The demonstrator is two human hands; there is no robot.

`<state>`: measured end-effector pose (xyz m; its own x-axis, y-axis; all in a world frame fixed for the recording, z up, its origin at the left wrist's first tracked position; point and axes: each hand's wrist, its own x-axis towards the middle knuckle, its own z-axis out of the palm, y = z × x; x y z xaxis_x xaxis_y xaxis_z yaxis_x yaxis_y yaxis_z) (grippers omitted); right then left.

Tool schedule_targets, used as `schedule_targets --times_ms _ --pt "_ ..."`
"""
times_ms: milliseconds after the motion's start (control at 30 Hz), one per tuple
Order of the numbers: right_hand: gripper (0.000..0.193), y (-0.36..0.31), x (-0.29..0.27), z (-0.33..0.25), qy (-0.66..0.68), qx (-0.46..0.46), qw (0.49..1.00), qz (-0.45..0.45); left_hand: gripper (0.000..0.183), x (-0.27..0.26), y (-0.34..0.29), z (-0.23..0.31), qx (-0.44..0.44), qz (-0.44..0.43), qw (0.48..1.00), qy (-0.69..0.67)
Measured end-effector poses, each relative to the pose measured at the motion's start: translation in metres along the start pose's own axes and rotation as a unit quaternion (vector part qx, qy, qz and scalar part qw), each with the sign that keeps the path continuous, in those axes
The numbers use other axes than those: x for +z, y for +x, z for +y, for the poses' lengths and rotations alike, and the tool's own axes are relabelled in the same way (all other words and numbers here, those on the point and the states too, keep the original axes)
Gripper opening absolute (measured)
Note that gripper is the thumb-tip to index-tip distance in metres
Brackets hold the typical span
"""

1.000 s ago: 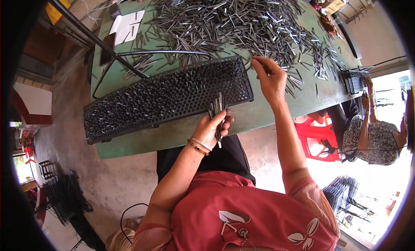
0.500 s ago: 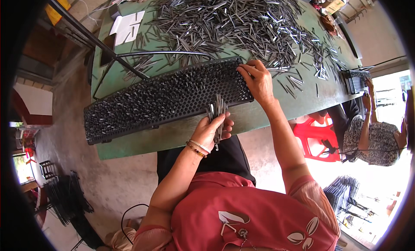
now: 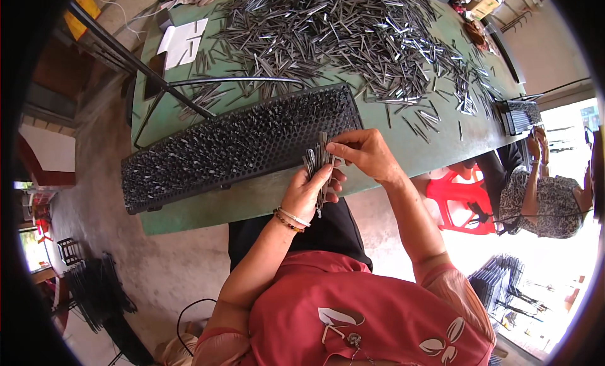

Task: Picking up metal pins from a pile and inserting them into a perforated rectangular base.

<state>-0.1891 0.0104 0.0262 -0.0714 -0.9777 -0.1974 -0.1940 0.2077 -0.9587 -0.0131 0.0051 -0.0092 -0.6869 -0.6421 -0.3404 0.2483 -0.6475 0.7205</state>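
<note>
My left hand [image 3: 306, 191] is closed round a bundle of thin, dark metal-looking strips [image 3: 312, 159], which stick out above and below the fingers. Thumb and forefinger of my right hand [image 3: 372, 155] pinch at the bundle's upper right side, on what looks like a single strip. Just beyond both hands lies a long black perforated tray [image 3: 280, 150], tilted across the table edge. Strips stand upright in most of its holes; bare holes show toward its right and front. My hands hide part of its front right corner.
A large heap of loose strips [image 3: 340, 38] covers the far part of the green table [image 3: 183, 216]. A black metal arm [image 3: 142, 63] reaches in from the left. White paper [image 3: 183, 41] lies far left. At right, a co-worker [image 3: 542, 199] handles another tray [image 3: 518, 114] beside a red stool [image 3: 463, 202].
My right hand has left the tray's right end and come down to the bundle in my left hand. The left hand has barely moved.
</note>
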Motion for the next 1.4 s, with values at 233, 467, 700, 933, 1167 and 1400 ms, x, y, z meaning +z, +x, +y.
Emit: schedule_targets --times_ms 233,467,700,933,1167,1400 --pt "0.019 0.0 -0.016 -0.005 0.022 -0.012 0.997 0.072 0.027 -0.002 0.006 -0.006 -0.001 0.044 0.999 -0.005" --pt "0.015 0.042 -0.049 -0.014 -0.095 -0.168 0.942 0.276 0.028 -0.002 0.007 -0.005 -0.041 0.035 0.997 -0.047" --pt "0.014 0.077 -0.048 0.021 -0.232 -0.291 0.898 0.233 0.028 -0.002 0.005 0.001 -0.1 0.093 0.99 -0.039" --pt "0.016 0.063 -0.04 0.014 -0.282 -0.277 0.895 0.208 0.026 -0.003 0.005 -0.004 -0.051 0.052 0.997 -0.026" --pt "0.021 0.01 -0.016 -0.008 -0.045 -0.066 0.996 -0.023 0.028 0.008 0.004 0.004 0.026 0.041 0.999 -0.025" --pt "0.02 0.011 -0.025 -0.018 0.063 -0.068 0.979 0.179 0.028 0.005 0.005 -0.001 0.0 0.075 0.997 -0.034"
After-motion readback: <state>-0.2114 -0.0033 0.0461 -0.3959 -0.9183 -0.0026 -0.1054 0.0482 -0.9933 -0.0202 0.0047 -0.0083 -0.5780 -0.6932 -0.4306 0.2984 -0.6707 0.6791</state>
